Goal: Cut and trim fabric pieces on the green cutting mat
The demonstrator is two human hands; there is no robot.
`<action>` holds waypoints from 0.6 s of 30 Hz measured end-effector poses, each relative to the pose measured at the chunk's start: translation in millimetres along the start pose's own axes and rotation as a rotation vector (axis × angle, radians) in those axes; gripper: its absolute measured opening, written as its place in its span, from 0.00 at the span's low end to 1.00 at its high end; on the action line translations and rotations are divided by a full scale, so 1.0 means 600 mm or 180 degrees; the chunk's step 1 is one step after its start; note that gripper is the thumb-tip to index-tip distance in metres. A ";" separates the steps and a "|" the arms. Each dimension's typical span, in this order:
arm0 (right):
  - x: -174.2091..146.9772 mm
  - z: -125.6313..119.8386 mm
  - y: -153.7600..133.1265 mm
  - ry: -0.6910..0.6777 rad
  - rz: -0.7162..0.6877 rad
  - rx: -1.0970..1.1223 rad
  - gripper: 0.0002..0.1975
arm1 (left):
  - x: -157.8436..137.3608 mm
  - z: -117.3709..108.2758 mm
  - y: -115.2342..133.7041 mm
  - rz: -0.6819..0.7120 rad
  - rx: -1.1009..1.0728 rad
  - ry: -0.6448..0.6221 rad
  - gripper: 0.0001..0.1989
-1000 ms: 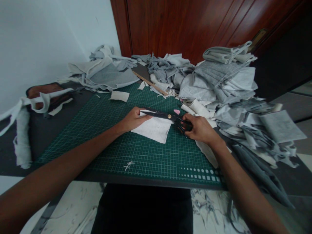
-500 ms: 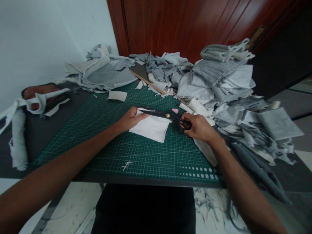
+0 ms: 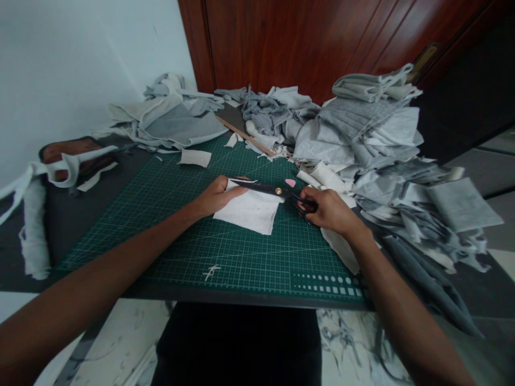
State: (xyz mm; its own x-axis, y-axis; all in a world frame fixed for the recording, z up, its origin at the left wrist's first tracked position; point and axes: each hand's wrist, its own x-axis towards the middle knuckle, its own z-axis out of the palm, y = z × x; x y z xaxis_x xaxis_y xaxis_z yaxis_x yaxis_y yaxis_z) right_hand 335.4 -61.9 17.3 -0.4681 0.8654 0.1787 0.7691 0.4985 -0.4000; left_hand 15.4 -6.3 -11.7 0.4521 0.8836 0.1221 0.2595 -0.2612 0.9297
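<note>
Black scissors [image 3: 263,187] look more closed than in the earlier frame, hands barely shifting; cutting seems under way along the white cloth's [image 3: 250,213] upper edge. Left hand [image 3: 213,197]: fingers pinched together on the cloth's upper-left corner. Right hand [image 3: 330,210]: fingers wrapped round the scissor handles, right of centre. Cloth sits mid-frame over the green cutting mat [image 3: 253,262]. Pink piece [image 3: 290,183] just above the scissors; thread scraps [image 3: 211,272] lower centre; grey fabric pile [image 3: 354,115] upper right on the dark counter [image 3: 475,289].
</note>
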 end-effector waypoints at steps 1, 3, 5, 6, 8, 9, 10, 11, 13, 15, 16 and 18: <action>0.000 0.000 0.000 -0.0004 -0.0002 -0.0009 0.04 | 0.000 0.000 0.001 0.0017 0.0000 -0.0006 0.22; 0.000 0.000 0.001 -0.0013 -0.0008 -0.0017 0.03 | 0.000 -0.001 0.001 0.0055 -0.0014 -0.0026 0.21; 0.001 0.001 0.001 -0.0024 -0.0010 -0.0017 0.04 | 0.001 -0.002 0.000 0.0086 -0.0052 -0.0052 0.20; 0.001 0.001 0.001 -0.0040 -0.0010 -0.0005 0.04 | 0.002 -0.002 -0.001 0.0099 -0.0081 -0.0063 0.20; 0.001 0.002 0.001 -0.0063 -0.0005 0.0051 0.05 | 0.003 -0.003 -0.003 0.0114 -0.0154 -0.0108 0.20; 0.001 0.003 0.002 -0.0070 -0.0004 0.0088 0.05 | 0.004 -0.003 -0.004 0.0109 -0.0188 -0.0159 0.20; 0.001 0.003 0.002 -0.0083 -0.0009 0.0130 0.05 | 0.004 -0.003 -0.004 0.0094 -0.0210 -0.0222 0.20; 0.001 0.003 0.002 -0.0098 -0.0018 0.0165 0.06 | 0.004 -0.004 -0.003 0.0067 -0.0214 -0.0284 0.21; 0.002 0.003 0.002 -0.0125 -0.0034 0.0204 0.07 | 0.004 -0.005 -0.002 -0.0005 -0.0166 -0.0338 0.22; 0.002 0.002 0.001 -0.0142 -0.0037 0.0212 0.07 | 0.003 -0.005 0.000 -0.0100 -0.0117 -0.0320 0.23; 0.002 0.002 0.001 -0.0133 -0.0034 0.0198 0.07 | 0.002 -0.006 0.000 -0.0145 -0.0108 -0.0321 0.24; 0.002 0.001 0.000 -0.0124 -0.0043 0.0159 0.07 | 0.001 -0.006 -0.001 -0.0206 -0.0116 -0.0357 0.24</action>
State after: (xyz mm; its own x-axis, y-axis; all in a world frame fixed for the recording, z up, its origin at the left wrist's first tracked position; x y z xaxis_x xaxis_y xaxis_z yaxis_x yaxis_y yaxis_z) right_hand 334.9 -60.9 16.8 -0.4957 0.8555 0.1496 0.7403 0.5063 -0.4423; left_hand 12.7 -4.2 -10.9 0.5285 0.8486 0.0239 0.2608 -0.1891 0.9467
